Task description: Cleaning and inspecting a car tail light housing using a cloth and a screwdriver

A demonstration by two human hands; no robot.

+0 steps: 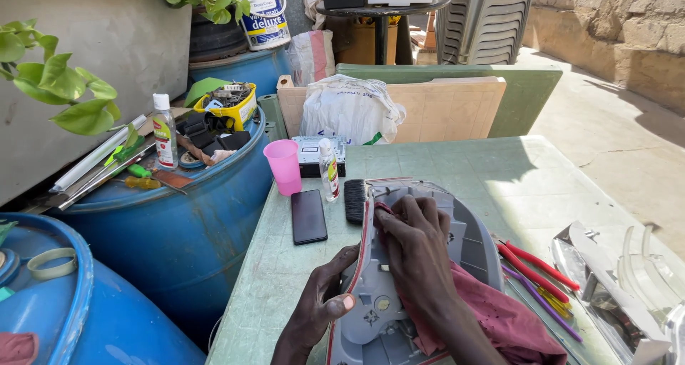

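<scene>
- The right hand (417, 240) lies palm down on the grey plastic lamp housing (399, 293), fingers curled and pressing a dark red cloth (499, 315) against it near the upper rim; the hand is clenched on the cloth.
- The left hand (321, 301) braces the same housing from the left side, thumb laid across its red-trimmed edge (364, 236), fingers hidden beneath, so it grasps the housing.
- Judged from this, the step in hand is wiping the back of the housing while it is steadied.
- The next stroke calls for firm pressure from the cloth hand and a steady hold on the edge, so the housing does not slide on the table.
- The housing rests on the green table (499, 179), directly under both hands, its far end just beside a black brush (354, 201).
- Left of the brush lie a black phone (308, 216), a small bottle (329, 171) and a pink cup (284, 166).
- To the right lie red and purple tools (531, 265) and a clear lens part (628, 279).
- Blue drums (185, 229) stand left of the table.
</scene>
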